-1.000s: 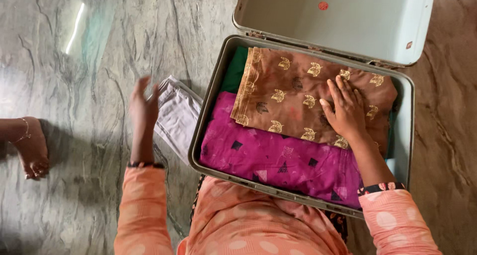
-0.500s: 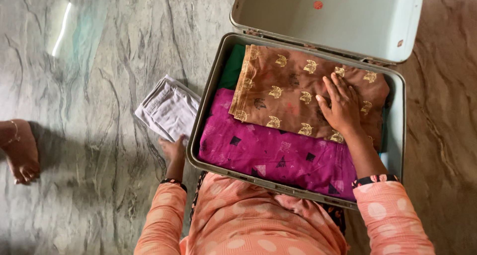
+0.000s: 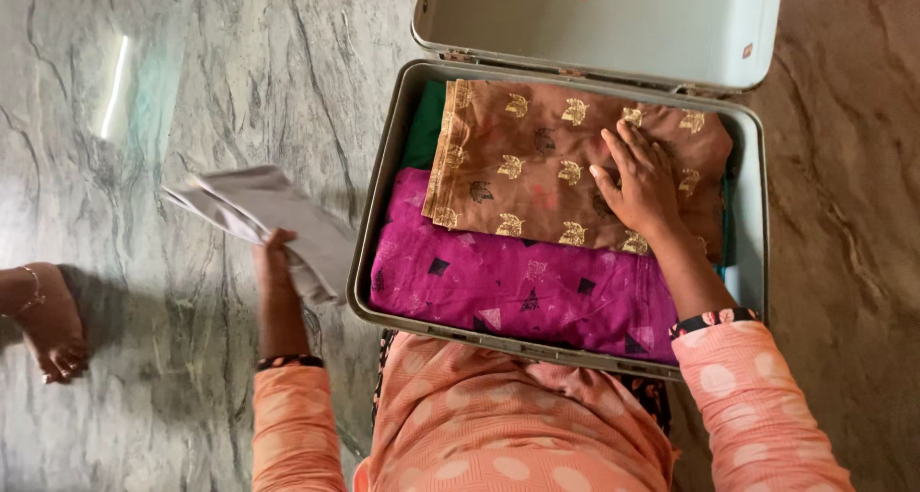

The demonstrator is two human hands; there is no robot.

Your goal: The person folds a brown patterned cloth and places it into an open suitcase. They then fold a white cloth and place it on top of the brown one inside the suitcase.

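Folded garment: your pale grey folded cloth [image 3: 264,214] hangs above the marble floor [image 3: 144,118], just left of the suitcase [image 3: 752,214]; its long axis runs from upper left to lower right.
Left hand: your left hand [image 3: 275,262] clasps the cloth's lower edge, fingers closed around it.
Right hand: your right hand [image 3: 640,181] lies flat, fingers spread, on the brown gold-printed fabric [image 3: 517,157] near the suitcase's far right corner.
Below it: magenta fabric [image 3: 508,286] along the near edge.

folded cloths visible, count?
4: brown cloth under right hand, pink cloth and green cloth in the suitcase; grey cloth in left hand. More may be underneath.
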